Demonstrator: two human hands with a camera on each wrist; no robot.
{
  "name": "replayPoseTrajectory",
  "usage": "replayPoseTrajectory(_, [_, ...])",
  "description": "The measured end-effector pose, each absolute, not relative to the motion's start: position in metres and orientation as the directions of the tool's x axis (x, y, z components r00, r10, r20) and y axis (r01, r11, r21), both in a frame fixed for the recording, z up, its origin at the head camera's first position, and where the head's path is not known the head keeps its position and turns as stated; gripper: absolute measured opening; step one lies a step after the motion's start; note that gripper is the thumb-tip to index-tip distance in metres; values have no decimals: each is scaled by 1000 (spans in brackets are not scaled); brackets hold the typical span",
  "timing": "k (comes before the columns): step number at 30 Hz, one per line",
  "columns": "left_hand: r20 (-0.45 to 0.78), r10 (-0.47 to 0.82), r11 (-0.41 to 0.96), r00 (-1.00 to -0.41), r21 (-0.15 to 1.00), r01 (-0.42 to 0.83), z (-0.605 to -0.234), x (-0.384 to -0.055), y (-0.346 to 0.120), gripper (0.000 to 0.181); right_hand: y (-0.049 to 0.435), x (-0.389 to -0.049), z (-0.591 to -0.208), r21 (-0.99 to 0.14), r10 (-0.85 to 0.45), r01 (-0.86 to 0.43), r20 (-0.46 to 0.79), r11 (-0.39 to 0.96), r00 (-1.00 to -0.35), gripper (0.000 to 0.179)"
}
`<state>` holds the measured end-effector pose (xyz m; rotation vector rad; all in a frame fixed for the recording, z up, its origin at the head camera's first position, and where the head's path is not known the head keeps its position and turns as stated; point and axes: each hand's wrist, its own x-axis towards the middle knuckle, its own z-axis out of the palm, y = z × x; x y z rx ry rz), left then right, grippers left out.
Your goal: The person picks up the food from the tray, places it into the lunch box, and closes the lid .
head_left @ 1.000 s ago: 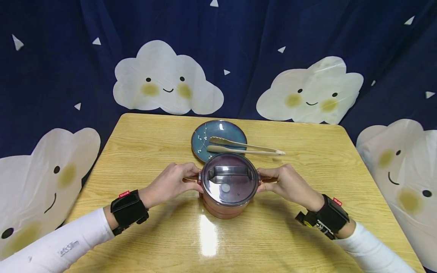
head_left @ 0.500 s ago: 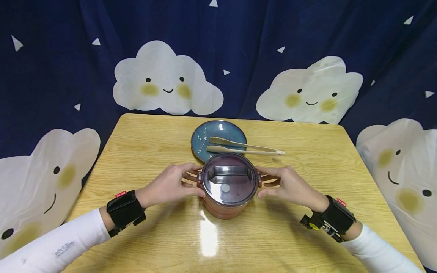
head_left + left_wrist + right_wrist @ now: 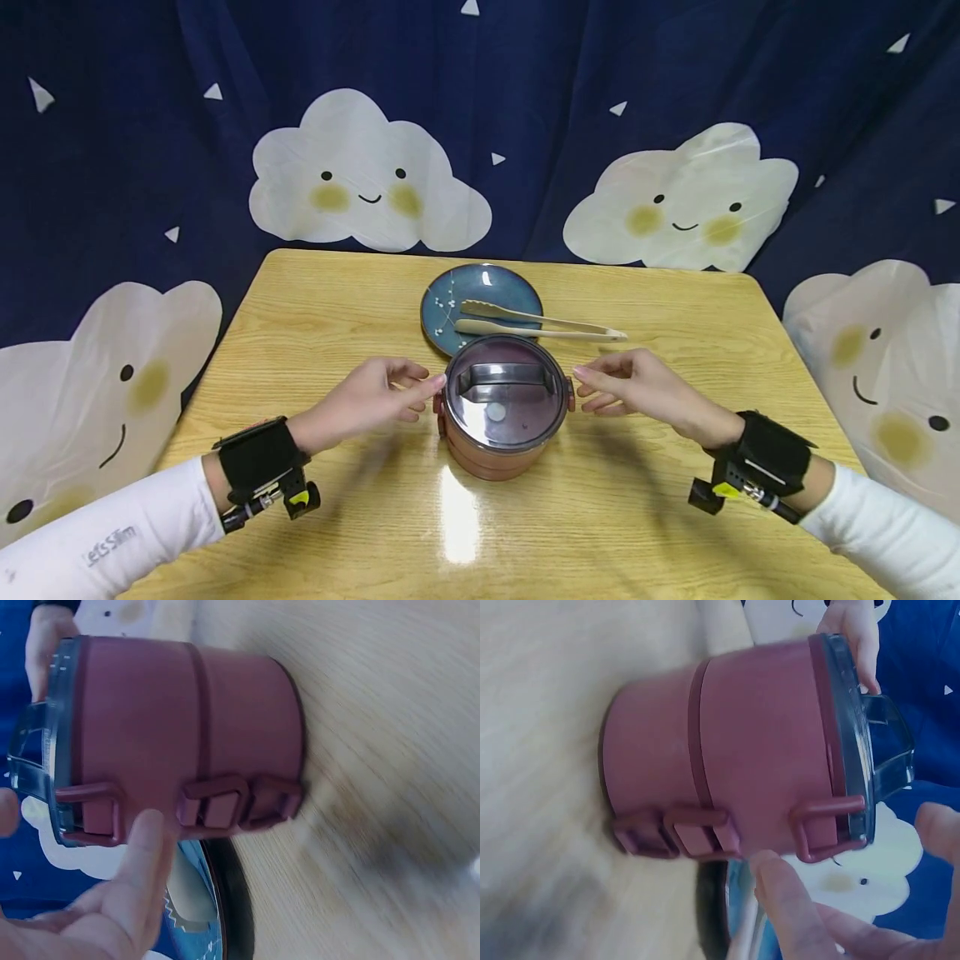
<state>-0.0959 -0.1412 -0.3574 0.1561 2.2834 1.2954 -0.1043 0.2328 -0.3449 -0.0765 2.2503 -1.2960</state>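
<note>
A reddish-brown stacked lunch box point(image 3: 491, 465) stands upright on the table, with a see-through dark lid point(image 3: 517, 423) and a bridge-shaped handle point(image 3: 507, 375) on top. In the left wrist view, an upper clip point(image 3: 116, 817) reaches over the lid's edge and a lower clip point(image 3: 217, 808) sits at the seam between tiers. My left hand point(image 3: 375, 393) is beside the left clips, fingers loosely bent, thumb tip by the lid's rim. Just off the opposite side, my right hand point(image 3: 648, 390) is spread with its index fingertip near the right upper clip point(image 3: 821, 829). Neither hand holds anything.
Behind the lunch box lies a blue plate point(image 3: 498, 287) with white blossoms. Pale tongs point(image 3: 555, 332) rest across it, their joined end reaching past its right rim. The wooden table point(image 3: 322, 533) ends at a dark blue curtain point(image 3: 525, 75) with clouds.
Both hands have let go of the clips on the lunch box and drawn slightly outward, thumbs rising towards lid height. Lunch box, plate and tongs have stayed put.
</note>
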Motion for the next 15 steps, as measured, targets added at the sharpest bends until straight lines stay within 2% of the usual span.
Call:
replayPoseTrajectory(6, [-487, 293, 530, -823, 799, -283, -346, -98, -136, 57, 225, -109, -343, -792, -308, 268, -490, 549, -816, 60])
replayPoseTrajectory(11, [-513, 323, 479, -796, 813, -330, -345, -103, -131, 47, 216, -110, -343, -786, -327, 261, -499, 561, -802, 54])
replayPoseTrajectory(15, [-520, 311, 456, -795, 816, -355, -346, -105, -128, 40, 214, -111, -343, -783, -343, 247, -500, 571, -795, 46])
